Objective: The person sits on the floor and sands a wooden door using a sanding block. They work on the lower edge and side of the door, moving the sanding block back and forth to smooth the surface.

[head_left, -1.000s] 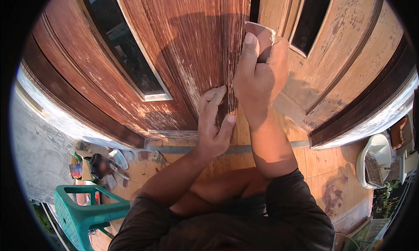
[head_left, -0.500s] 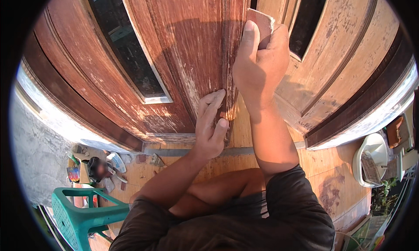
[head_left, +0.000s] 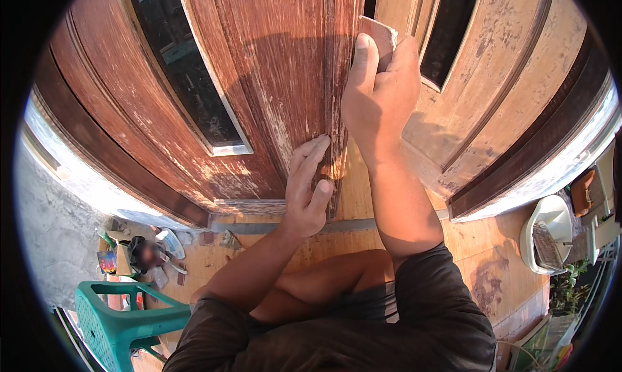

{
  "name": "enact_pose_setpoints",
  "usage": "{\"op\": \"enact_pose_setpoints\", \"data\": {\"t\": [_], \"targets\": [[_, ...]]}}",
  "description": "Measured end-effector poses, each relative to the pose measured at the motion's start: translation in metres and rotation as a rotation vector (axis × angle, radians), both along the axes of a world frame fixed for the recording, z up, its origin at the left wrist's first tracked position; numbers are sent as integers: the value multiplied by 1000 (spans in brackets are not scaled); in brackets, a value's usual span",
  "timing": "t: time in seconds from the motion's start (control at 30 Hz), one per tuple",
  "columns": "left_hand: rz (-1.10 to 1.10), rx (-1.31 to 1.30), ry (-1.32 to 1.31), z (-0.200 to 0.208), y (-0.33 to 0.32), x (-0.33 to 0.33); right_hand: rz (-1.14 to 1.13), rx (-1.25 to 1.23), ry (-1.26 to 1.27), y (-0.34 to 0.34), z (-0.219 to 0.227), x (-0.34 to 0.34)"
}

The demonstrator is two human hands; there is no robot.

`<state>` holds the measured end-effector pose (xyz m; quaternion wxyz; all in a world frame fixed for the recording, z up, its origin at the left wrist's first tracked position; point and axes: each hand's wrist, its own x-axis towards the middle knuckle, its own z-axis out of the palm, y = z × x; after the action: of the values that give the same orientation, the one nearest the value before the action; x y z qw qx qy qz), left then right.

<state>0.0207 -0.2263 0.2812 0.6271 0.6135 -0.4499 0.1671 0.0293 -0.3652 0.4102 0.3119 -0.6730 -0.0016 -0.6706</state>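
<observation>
1. Our sandpaper (head_left: 378, 38) is at the right edge of the red-brown door (head_left: 278, 80); we should press it evenly, following the grain.
2. Our right hand (head_left: 381, 97) has it pinched between thumb and curled fingers; a light grip suits long strokes.
3. Our left hand (head_left: 308, 184), nearer and lower, lies loosely spread against the door, holding nothing; bracing there should limit wobble.

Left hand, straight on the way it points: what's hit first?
The left hand would likely meet the reddish door first, being against it or just short of it; depth is unclear.
</observation>
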Motion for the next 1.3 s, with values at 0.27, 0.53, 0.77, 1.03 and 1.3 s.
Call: {"op": "enact_pose_setpoints", "data": {"t": [0.27, 0.53, 0.77, 1.03, 1.3], "targets": [[-16, 26, -24, 3, 7, 3, 68, 98, 250, 19, -80, -32], [-32, -1, 31, 1, 5, -1, 87, -80, -98, -11, 44, 5], [-51, 27, 36, 5, 10, 0, 78, 128, 171, 12, -23, -20], [-62, 8, 66, 4, 8, -4, 96, 60, 7, -3, 38, -2], [-105, 70, 81, 7, 17, 1, -7, -10, 81, 7, 16, -16]]}}
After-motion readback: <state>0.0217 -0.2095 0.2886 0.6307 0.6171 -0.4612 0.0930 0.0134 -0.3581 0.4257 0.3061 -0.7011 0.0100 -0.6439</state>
